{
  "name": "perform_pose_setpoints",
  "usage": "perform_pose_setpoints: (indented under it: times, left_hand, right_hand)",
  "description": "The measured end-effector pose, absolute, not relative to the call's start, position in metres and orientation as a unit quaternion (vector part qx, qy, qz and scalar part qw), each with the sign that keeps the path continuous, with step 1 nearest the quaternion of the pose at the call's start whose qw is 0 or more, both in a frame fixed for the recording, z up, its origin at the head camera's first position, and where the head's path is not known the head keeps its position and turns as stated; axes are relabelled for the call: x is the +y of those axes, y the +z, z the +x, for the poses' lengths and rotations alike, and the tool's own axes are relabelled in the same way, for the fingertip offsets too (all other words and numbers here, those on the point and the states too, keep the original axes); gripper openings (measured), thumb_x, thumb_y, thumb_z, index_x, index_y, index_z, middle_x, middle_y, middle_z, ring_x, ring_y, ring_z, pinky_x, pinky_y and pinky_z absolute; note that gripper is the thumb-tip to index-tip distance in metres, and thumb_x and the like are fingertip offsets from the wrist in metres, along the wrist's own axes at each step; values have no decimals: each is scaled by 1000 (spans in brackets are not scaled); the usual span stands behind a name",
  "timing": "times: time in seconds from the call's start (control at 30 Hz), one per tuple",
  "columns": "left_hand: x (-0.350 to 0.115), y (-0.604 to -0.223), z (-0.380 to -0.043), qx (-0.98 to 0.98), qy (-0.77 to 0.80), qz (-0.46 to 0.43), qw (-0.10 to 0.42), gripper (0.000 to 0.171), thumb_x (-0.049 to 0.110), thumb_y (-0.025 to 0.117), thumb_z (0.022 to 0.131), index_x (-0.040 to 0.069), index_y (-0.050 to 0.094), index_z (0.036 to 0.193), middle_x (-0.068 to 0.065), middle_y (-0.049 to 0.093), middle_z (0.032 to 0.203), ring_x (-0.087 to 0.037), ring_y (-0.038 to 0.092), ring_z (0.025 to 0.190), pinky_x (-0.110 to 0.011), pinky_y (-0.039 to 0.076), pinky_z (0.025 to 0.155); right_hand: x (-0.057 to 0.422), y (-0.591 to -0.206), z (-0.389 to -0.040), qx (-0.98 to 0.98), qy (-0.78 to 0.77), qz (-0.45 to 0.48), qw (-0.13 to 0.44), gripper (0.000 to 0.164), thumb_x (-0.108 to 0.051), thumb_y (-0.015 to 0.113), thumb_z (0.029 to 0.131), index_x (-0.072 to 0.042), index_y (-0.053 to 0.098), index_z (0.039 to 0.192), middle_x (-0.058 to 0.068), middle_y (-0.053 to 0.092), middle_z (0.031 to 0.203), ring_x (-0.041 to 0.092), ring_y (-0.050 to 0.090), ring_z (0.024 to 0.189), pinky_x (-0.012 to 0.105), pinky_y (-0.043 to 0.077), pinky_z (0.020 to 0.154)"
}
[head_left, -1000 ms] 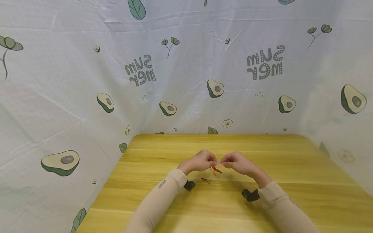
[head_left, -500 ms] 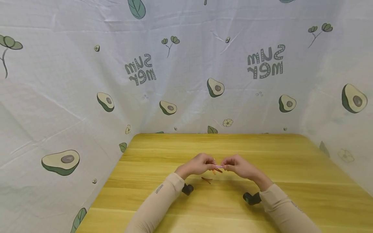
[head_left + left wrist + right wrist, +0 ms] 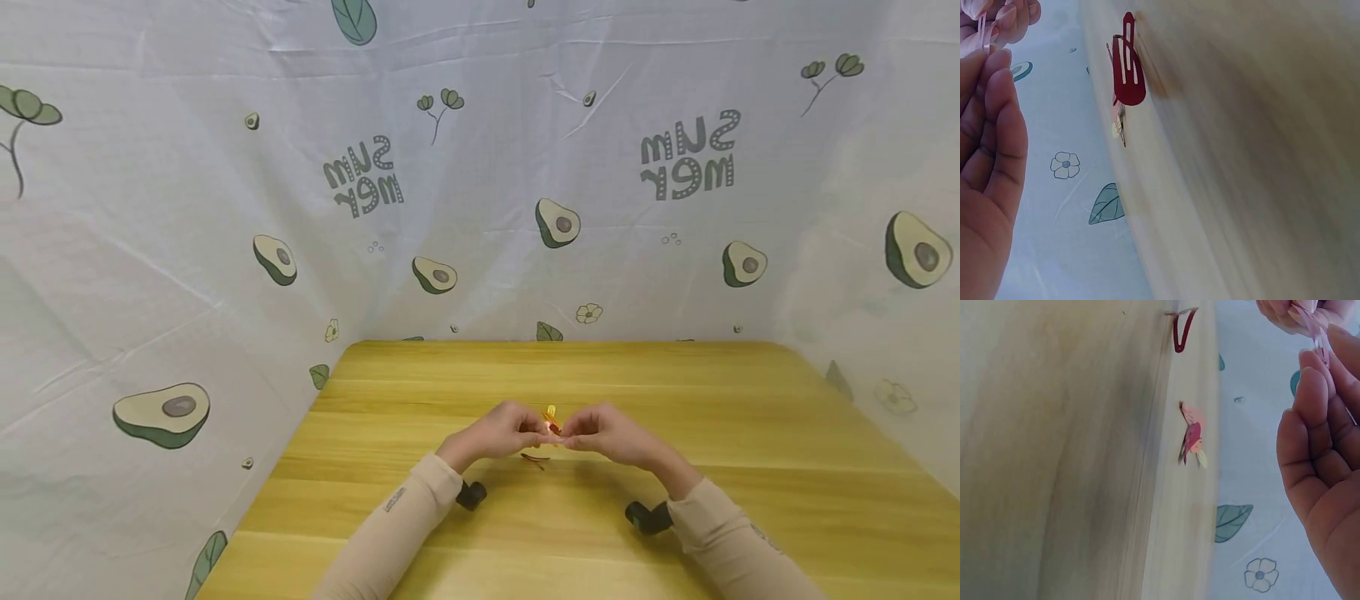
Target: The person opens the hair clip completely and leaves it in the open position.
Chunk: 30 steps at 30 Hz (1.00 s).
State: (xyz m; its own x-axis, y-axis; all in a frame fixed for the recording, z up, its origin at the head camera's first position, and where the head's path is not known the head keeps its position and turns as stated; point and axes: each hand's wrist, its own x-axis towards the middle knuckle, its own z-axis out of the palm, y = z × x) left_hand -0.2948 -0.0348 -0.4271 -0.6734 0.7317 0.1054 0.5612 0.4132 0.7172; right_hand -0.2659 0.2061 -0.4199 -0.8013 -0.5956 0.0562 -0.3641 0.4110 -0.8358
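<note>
Between both hands is a pink snap hair clip (image 3: 1319,336), pinched at one end by the left hand (image 3: 495,432) and at the other by the right hand (image 3: 619,435). Fingers cover much of it in the head view. A dark red snap hair clip (image 3: 1129,69) lies on the table near the left hand, its parts spread apart. Just beyond the hands lies a small group of hair clips (image 3: 1192,434) in pink, red, orange and yellow; the head view shows it partly hidden behind the fingers.
The wood-grain table (image 3: 420,375) spreads out on all sides of the hands. A white curtain (image 3: 480,192) printed with avocados hangs behind and beside it. Dark wrist cameras (image 3: 648,517) jut out under both sleeves.
Both hands have come slightly lower and nearer the body, still holding the pink hair clip. More of the group of clips behind them now shows. The dark red clip stays on the table.
</note>
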Motion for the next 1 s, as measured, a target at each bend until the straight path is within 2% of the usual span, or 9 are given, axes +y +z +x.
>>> perform_pose_setpoints:
  times: [0.1, 0.27, 0.47, 0.6, 0.7, 1.0]
  left_hand:
    - [-38, -428, -293, 836, 365, 396, 107, 16, 11, 63, 99, 1, 75, 94, -13, 73, 83, -2, 43, 55, -17, 38, 53]
    - [-44, -429, -290, 841, 353, 394, 111, 14, 11, 66, 97, 6, 78, 93, -3, 75, 84, 0, 50, 63, -16, 44, 60]
    - [-50, -430, -288, 846, 334, 401, 113, 12, 9, 67, 96, 7, 79, 93, -1, 76, 88, 4, 57, 70, -15, 50, 67]
    - [-52, -431, -288, 846, 331, 400, 125, 11, 9, 69, 94, 6, 79, 93, -4, 77, 88, 4, 55, 67, -14, 48, 64]
    - [-53, -433, -287, 846, 326, 401, 133, 10, 8, 71, 93, 5, 80, 92, -4, 77, 87, 5, 53, 66, -13, 47, 63]
    - [-55, -438, -289, 849, 316, 399, 141, 8, 8, 73, 91, 7, 80, 88, 2, 77, 84, 6, 60, 71, -14, 51, 68]
  right_hand:
    - [203, -422, -266, 836, -450, -293, 115, 14, -11, 70, 93, 2, 70, 98, 18, 72, 94, 7, 61, 80, 25, 52, 73]
    - [195, -425, -265, 846, -426, -302, 107, 10, -11, 74, 90, -2, 70, 93, 4, 71, 87, 5, 60, 76, 23, 52, 71]
    - [186, -422, -264, 861, -372, -333, 98, 9, -12, 74, 90, -4, 70, 91, 0, 71, 85, 2, 61, 76, 23, 52, 70]
    - [180, -424, -266, 869, -343, -345, 91, 3, -6, 74, 87, -6, 71, 87, -2, 70, 81, 1, 58, 73, 23, 51, 68]
    - [177, -426, -266, 876, -315, -356, 82, 5, -3, 74, 86, -8, 72, 83, -4, 69, 79, -1, 56, 71, 22, 51, 67]
    - [173, -432, -263, 878, -293, -371, 74, 7, -5, 74, 86, -10, 72, 83, -6, 69, 78, -3, 55, 70, 21, 50, 66]
